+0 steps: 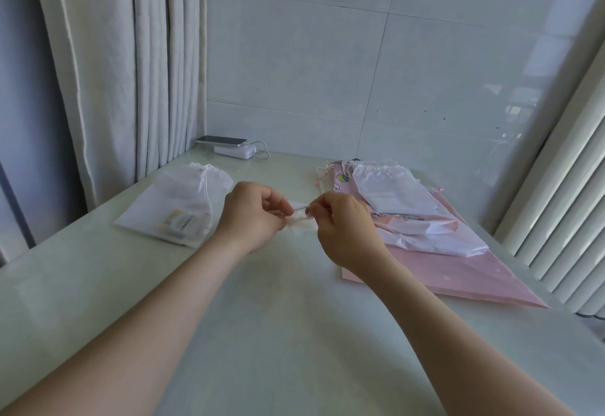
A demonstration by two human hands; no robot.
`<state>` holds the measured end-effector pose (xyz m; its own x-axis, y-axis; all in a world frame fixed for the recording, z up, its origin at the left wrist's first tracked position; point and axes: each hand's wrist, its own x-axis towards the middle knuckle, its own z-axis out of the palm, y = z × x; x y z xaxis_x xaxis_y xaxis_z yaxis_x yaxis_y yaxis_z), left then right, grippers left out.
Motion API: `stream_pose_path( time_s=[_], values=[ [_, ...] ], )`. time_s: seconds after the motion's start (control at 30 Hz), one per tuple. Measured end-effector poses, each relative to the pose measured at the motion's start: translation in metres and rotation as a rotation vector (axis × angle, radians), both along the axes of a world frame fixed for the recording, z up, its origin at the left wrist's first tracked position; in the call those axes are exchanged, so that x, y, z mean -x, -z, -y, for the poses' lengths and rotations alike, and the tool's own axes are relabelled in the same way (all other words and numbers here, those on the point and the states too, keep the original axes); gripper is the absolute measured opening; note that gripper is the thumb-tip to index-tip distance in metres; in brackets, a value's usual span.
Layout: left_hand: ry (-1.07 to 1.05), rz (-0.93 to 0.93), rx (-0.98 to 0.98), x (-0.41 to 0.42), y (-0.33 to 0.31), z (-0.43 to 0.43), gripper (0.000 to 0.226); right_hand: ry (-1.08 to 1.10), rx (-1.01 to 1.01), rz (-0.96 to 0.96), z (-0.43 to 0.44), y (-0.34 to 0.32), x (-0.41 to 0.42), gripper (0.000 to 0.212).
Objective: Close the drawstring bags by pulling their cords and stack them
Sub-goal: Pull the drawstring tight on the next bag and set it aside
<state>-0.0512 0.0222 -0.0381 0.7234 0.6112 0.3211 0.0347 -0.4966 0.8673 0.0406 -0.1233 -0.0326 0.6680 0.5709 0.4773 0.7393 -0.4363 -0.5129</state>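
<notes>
**Both hands pinch a cord at mid-table, closed bag on the left, pile on the right**

A grey curtain (108, 72) hangs down the left edge of the frame. Below it, at centre left on the pale table (278, 334), lies a white drawstring bag (176, 209). Its mouth is gathered and its white string trails down over the front. Through the thin cloth shows a yellow-and-white packet with a printed strip, too blurred to read. Behind it, against the tiled wall, a phone (222, 140) rests on a white power bank (234, 150) with a cable looping off to the right. No brand is legible on either.

At the centre, the left hand (252, 216) and the right hand (343, 229) face each other just above the table. The fingers of both are curled in tightly, with thumb and forefinger nipping a thin pale cord (301, 209) stretched across the short gap between them. A scrap of translucent bag (299, 223) shows beneath the cord. The rest of it is hidden by the hands.

At centre right sits the pile. A white bag (389, 193) with a gathered mouth lies on top, over a pink printed bag (340, 183) with a small yellow cartoon figure, and a large plain pink bag (458, 271) lies underneath. A white ribbed radiator (556, 203) fills the right edge.
</notes>
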Motion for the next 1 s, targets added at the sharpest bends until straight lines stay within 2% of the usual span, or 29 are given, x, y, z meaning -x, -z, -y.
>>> stream_pose_path(
  time_s=[0.07,0.13,0.23,0.33,0.47,0.57,0.77,0.87,1.0],
  values=[
    [-0.004,0.04,-0.124,-0.001,0.003,0.0,0.027,-0.045,-0.082,-0.208,0.0,-0.004,0.004,0.024],
    [0.039,0.092,-0.16,-0.001,0.005,0.003,0.026,-0.099,-0.17,-0.395,0.001,-0.005,0.008,0.026],
    [0.144,0.118,-0.182,-0.002,0.005,0.003,0.028,-0.125,-0.272,-0.517,0.001,-0.007,0.012,0.028],
    [0.212,0.154,-0.17,-0.004,0.005,0.004,0.025,-0.125,-0.326,-0.55,0.002,-0.009,0.013,0.027],
    [0.049,0.217,-0.128,-0.003,-0.001,0.01,0.002,-0.059,-0.416,-0.573,0.002,-0.007,0.01,0.024],
    [0.014,0.159,-0.018,0.001,-0.012,0.01,0.029,-0.034,-0.458,-0.574,0.003,-0.007,0.008,0.023],
    [0.221,-0.062,0.125,0.007,-0.023,0.015,0.065,-0.098,-0.433,-0.58,0.001,-0.009,0.012,0.021],
    [0.319,-0.16,0.207,0.006,-0.022,0.019,0.067,-0.168,-0.429,-0.578,0.003,-0.011,0.016,0.022],
    [0.364,-0.127,0.231,0.002,-0.013,0.013,0.056,-0.216,-0.406,-0.544,0.006,-0.012,0.018,0.026]
  ],
)
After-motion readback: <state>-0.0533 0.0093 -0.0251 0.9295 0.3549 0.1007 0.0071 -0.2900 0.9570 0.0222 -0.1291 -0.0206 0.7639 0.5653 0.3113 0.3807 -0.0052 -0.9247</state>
